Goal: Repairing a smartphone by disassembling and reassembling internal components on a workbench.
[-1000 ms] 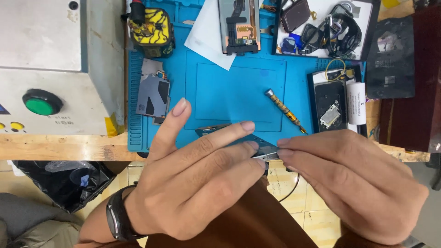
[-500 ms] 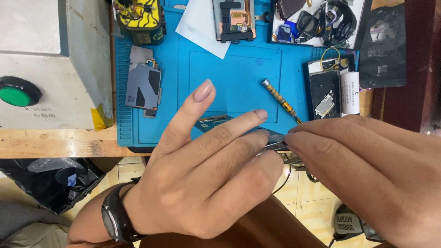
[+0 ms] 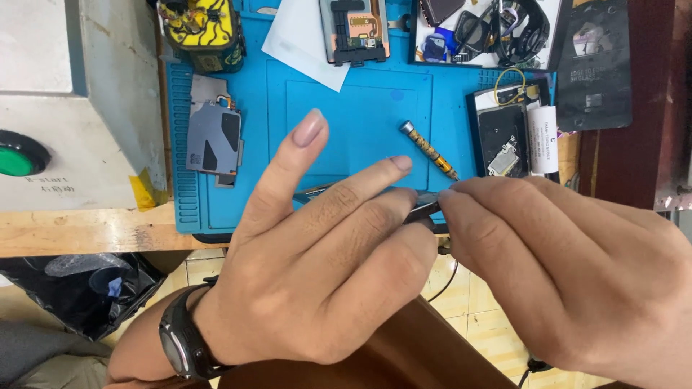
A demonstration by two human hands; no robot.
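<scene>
My left hand (image 3: 324, 266) and my right hand (image 3: 569, 274) meet over the near edge of a blue work mat (image 3: 353, 122). Between their fingertips they pinch a thin dark flat part (image 3: 425, 205), mostly hidden by the fingers. My left index finger sticks up off it, and a black watch (image 3: 184, 346) is on that wrist. A small screwdriver bit (image 3: 429, 150) lies on the mat just beyond the fingertips.
On the mat are a grey metal plate (image 3: 213, 133), a white paper (image 3: 306, 39), a phone board (image 3: 355, 29) and a dark phone frame (image 3: 504, 140). A yellow device (image 3: 200, 29) stands far left, a grey box with a green button (image 3: 16, 155) beside it. A parts tray (image 3: 486, 29) sits at the back.
Both hands have stayed pinched on the part. The view has shifted so the mat and bench sit further left and slightly higher in the picture, and the hands appear nearer.
</scene>
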